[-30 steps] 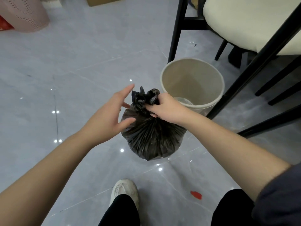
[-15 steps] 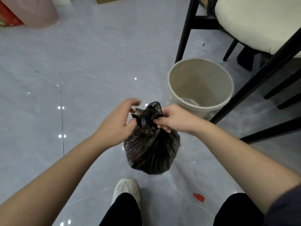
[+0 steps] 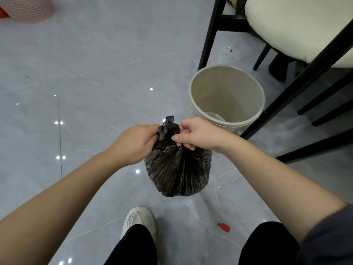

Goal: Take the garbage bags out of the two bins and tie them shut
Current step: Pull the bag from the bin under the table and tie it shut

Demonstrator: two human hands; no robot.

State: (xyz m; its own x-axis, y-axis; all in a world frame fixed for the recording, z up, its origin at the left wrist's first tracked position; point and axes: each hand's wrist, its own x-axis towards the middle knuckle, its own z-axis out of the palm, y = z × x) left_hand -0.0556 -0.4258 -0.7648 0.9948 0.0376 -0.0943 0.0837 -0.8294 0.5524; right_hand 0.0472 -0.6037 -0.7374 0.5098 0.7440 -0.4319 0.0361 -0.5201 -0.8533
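Note:
A full black garbage bag (image 3: 178, 173) hangs above the grey floor, its neck gathered into a twisted bunch at the top. My left hand (image 3: 136, 143) grips the neck from the left. My right hand (image 3: 194, 133) pinches the same bunch from the right with curled fingers. A short black tail sticks up between the two hands. Just beyond my right hand stands a beige bin (image 3: 227, 100) with no bag in it. A pink perforated bin (image 3: 28, 9) sits at the far top left, mostly cut off by the frame edge.
A black-legged chair (image 3: 286, 104) with a cream seat stands over the beige bin on the right. My white shoe (image 3: 139, 219) is on the floor below the bag. A small red scrap (image 3: 223, 226) lies on the glossy tiles near my right leg.
My left hand, open a second ago, has closed on the bag's neck. The bag has come lower and nearer to me, with both hands now on the bunch.

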